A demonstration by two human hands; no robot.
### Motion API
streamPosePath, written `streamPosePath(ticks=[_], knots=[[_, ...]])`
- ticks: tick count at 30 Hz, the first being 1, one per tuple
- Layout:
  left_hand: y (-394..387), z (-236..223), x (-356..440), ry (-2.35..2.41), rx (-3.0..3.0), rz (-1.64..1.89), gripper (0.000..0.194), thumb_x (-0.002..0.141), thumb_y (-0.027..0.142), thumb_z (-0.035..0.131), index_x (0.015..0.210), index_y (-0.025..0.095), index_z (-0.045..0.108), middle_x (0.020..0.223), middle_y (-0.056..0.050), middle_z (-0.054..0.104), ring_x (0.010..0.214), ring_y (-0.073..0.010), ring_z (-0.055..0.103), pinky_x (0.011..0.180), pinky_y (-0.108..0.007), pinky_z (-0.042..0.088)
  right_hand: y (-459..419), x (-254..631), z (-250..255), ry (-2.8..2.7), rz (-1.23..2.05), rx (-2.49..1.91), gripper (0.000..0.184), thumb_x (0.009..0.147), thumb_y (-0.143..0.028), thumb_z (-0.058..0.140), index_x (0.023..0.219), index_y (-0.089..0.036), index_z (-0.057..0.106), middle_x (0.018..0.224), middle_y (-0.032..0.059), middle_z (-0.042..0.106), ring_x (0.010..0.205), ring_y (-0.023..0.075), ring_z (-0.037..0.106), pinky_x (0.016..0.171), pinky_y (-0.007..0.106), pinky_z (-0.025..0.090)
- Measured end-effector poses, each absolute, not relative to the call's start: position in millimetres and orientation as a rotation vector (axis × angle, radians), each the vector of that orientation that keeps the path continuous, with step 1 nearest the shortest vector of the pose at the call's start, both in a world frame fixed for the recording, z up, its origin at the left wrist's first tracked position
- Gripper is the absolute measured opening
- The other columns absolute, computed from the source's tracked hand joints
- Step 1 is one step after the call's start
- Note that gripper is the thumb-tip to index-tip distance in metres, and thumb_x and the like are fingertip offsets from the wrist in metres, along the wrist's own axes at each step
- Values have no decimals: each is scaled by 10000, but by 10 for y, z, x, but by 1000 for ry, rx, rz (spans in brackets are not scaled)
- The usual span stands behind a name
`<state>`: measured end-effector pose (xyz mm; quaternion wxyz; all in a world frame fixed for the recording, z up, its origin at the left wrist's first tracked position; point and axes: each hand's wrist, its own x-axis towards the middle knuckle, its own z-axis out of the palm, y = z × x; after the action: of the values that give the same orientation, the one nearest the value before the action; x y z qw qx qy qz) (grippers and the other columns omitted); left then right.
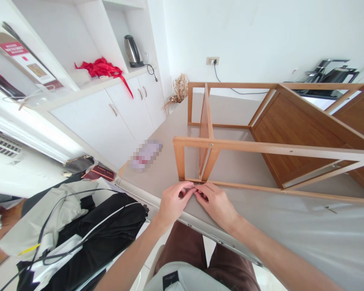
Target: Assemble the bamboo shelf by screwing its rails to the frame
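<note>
My left hand (174, 200) and my right hand (216, 202) meet near the table's front edge, both closed in a pinch. Their fingertips come together over something too small to make out. Just beyond them, a wooden shelf frame (230, 144) lies on the grey table (248, 202). It has slim light-brown rails and slanted wooden panels (306, 129) set between them. The frame's lower front rail runs right behind my fingers; whether they touch it I cannot tell. To the right, a small metal screw-like piece (331, 209) rests on the tabletop.
A blurred packet (144, 155) lies left on the table. Clothes (109, 218) and a power strip (59, 258) with cables are piled at lower left. White cabinets (100, 121) bear a kettle (132, 51) and red ribbon (101, 68). Behind the frame stands a black kettle set (336, 74).
</note>
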<state>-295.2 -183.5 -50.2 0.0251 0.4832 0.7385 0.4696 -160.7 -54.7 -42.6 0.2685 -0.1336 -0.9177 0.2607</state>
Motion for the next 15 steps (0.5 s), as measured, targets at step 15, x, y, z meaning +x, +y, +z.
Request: streamPosePath(ticks=[15], knots=[[-1935, 39, -3826, 1751, 1549, 1239, 566, 871, 224, 682, 1415, 248, 525, 1467, -117, 547, 1344, -268, 555, 1149, -457, 473, -525, -1612, -432, -2429, 807, -435, 110, 960, -169, 659, 957, -213, 759, 846, 21, 713, 709, 155, 670, 711, 263, 551]])
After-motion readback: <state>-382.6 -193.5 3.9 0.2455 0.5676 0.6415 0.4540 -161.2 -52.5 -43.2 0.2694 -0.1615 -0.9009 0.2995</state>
